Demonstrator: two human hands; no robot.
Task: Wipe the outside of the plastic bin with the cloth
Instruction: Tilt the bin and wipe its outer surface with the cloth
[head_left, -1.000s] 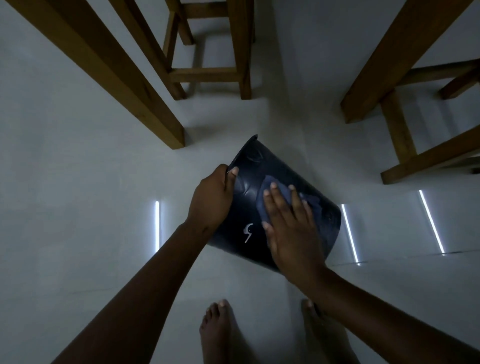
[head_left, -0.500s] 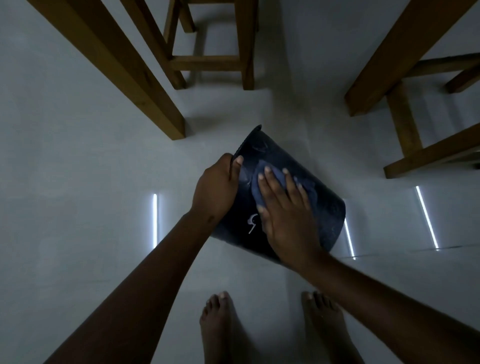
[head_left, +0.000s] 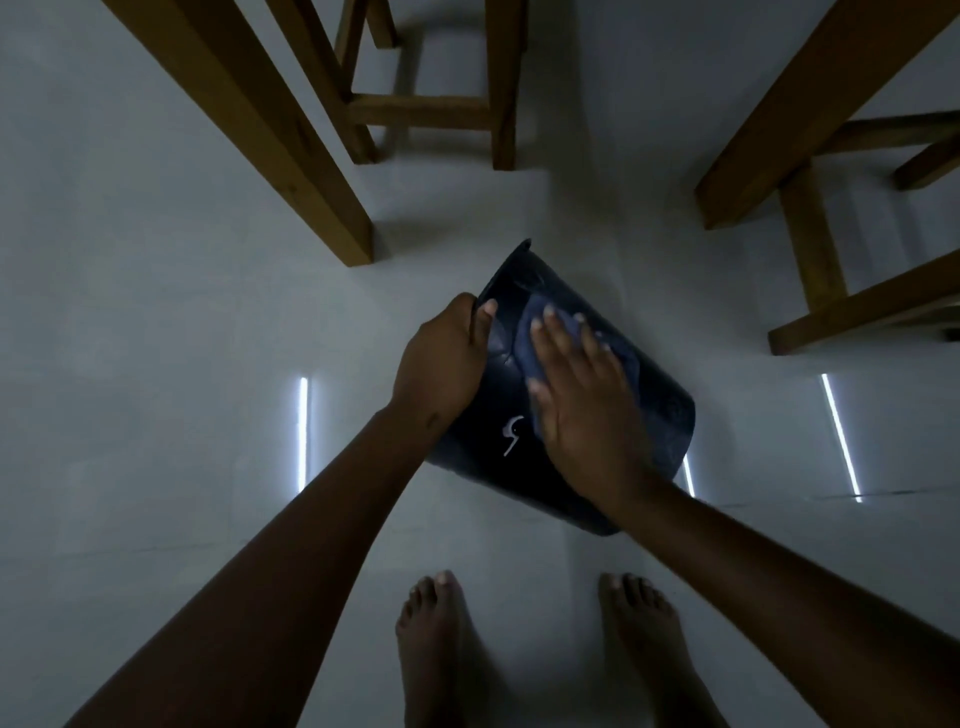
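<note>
A dark plastic bin (head_left: 665, 415) with a small white mark on its wall is held tilted above the pale floor, its rim pointing up and away. My left hand (head_left: 441, 364) grips the rim at the bin's left side, thumb over the edge. My right hand (head_left: 582, 400) lies flat on the outer wall and presses a blue-grey cloth (head_left: 530, 338) against it. Most of the cloth is hidden under my fingers; a fold shows past my fingertips.
Wooden table legs (head_left: 291, 171) rise at the upper left and upper right (head_left: 769, 140). A wooden stool frame (head_left: 431, 109) stands behind the bin, another (head_left: 821, 280) at the right. My bare feet (head_left: 431, 639) are on the tiled floor below the bin.
My right hand and the cloth have slid up the bin's wall toward the rim. My left hand has kept its grip on the rim.
</note>
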